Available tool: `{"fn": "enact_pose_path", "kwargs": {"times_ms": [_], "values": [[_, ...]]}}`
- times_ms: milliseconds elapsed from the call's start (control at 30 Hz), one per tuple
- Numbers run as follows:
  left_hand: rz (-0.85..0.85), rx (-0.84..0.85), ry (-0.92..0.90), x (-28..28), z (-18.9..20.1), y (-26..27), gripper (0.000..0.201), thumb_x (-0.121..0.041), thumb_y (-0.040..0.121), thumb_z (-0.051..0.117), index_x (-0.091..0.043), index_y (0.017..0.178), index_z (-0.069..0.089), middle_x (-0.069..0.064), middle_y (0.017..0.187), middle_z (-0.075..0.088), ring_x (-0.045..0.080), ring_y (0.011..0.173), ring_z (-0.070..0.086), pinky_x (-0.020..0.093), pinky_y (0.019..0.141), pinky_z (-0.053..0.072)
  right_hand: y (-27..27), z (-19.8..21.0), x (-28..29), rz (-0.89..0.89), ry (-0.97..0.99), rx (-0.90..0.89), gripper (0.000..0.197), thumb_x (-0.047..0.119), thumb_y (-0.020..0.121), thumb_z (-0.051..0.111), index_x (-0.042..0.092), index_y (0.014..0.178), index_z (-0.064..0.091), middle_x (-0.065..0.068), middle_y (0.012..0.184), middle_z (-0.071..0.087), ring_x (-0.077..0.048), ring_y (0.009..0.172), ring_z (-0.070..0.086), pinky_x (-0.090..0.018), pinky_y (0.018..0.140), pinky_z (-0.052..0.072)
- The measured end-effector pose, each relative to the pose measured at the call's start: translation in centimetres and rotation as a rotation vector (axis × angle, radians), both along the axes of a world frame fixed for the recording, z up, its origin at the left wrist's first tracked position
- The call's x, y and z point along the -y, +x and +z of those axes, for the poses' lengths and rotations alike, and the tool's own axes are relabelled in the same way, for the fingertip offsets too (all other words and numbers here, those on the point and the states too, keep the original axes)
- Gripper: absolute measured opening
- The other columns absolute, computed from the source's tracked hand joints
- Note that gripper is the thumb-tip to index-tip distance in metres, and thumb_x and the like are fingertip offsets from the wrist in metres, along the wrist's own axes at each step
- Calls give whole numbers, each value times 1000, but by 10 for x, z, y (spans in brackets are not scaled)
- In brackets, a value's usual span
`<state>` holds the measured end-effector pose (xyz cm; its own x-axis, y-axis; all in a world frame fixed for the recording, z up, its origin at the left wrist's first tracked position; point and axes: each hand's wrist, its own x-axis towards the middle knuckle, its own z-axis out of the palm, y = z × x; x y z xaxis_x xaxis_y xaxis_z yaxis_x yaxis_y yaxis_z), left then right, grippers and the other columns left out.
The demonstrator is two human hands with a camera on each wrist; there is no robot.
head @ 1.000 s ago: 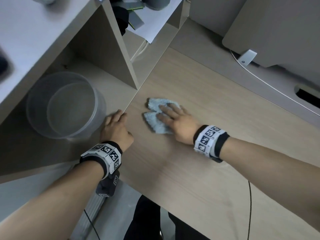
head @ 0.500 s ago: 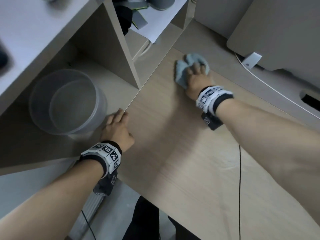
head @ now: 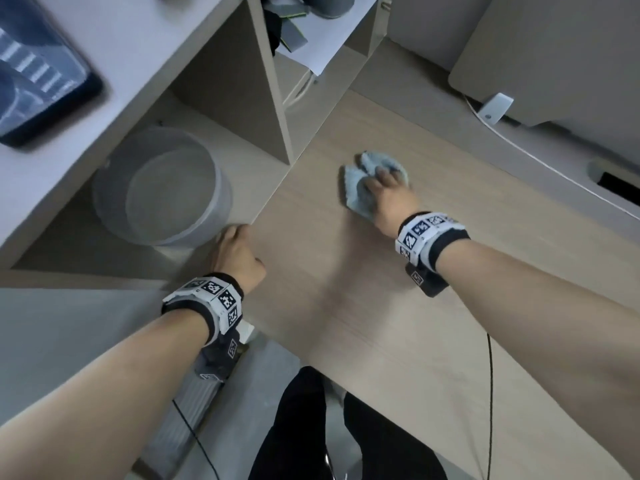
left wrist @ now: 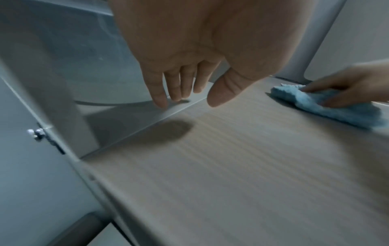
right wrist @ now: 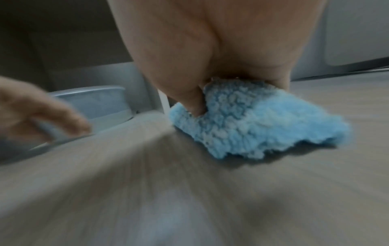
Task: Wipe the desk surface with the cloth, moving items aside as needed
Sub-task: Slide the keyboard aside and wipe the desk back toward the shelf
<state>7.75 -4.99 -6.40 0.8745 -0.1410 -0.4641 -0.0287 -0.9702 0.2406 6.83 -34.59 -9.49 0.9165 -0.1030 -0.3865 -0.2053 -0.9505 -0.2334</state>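
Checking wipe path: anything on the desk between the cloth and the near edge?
Nothing visible. The right hand presses the cloth on bare desk all the way to the near edge. The left hand and tub sit off to the left.

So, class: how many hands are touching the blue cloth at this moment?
1. The right hand presses the cloth onto the wooden desk. The left hand is apart from it, at the desk's left edge beside the clear round container.
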Motion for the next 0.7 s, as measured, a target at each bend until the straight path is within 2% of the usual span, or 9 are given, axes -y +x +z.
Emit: {"fn": "enact_pose_path", "kwargs": {"times_ms": [67, 167, 267, 367, 467, 533, 633, 700], "values": [[-28, -21, 61, -16, 6, -9, 54, -8, 73, 53, -6, 127, 50, 15, 137, 48, 33, 130, 40, 38, 110, 35, 17, 6, -28, -32, -71, -36, 71, 18, 84, 62, 23, 148, 31, -7, 162, 14, -36, 147, 12, -57, 114, 23], [-74, -27, 134, -30, 12, -16, 48, -11, 77, 51, -11, 125, 53, 6, 138, 49, 28, 130, 43, 36, 105, 36, 22, 15, -95, 141, -55, -28, 72, 20, 86, 57, 20, 152, 27, -9, 163, 9, -36, 149, 9, -58, 117, 15], [-103, -43, 138, -32, 11, -22, 49, -12, 76, 50, -10, 125, 50, 4, 143, 43, 27, 133, 38, 38, 106, 36, -9, 7, -149, 352, -48, -35, 72, 21, 90, 51, 20, 155, 20, -8, 165, 3, -35, 150, 4, -58, 118, 9], [-102, -48, 145, -22, 14, -26, 52, -14, 77, 51, -9, 129, 47, 6, 147, 37, 30, 136, 33, 41, 107, 35, -53, 0, -154, 370, -11, -2, 76, 16, 88, 53, 21, 155, 19, -6, 165, 4, -33, 151, 5, -55, 119, 7], [-124, -36, 99, -5, 17, -30, 62, -12, 81, 50, -12, 142, 37, 2, 157, 23, 28, 142, 22, 41, 114, 27, -97, -7, -112, 196, 19, 26, 77, 12, 86, 55, 22, 155, 22, -6, 165, 8, -33, 150, 9, -54, 118, 14], [-165, -23, 61, 6, 17, -32, 64, -12, 82, 48, -13, 145, 33, 0, 159, 17, 25, 145, 17, 39, 118, 22, -125, -10, -79, 52, -32, 54, 71, 14, 91, 56, 24, 153, 23, -6, 165, 10, -33, 149, 13, -54, 117, 19], [-258, -3, 38, 24, 13, -36, 68, -13, 83, 48, -13, 148, 29, 0, 161, 15, 23, 147, 14, 34, 118, 17, -172, -9, -22, -201, -107, 10, 64, 16, 96, 51, 25, 153, 23, -5, 165, 9, -31, 150, 10, -52, 119, 17], [-314, 1, 34, 34, 9, -41, 70, -13, 81, 49, -12, 148, 29, 3, 161, 15, 25, 146, 14, 36, 119, 18, -210, -8, 22, -419, -125, -48, 61, 17, 97, 46, 24, 153, 23, -6, 164, 10, -31, 150, 9, -52, 119, 19]]}}
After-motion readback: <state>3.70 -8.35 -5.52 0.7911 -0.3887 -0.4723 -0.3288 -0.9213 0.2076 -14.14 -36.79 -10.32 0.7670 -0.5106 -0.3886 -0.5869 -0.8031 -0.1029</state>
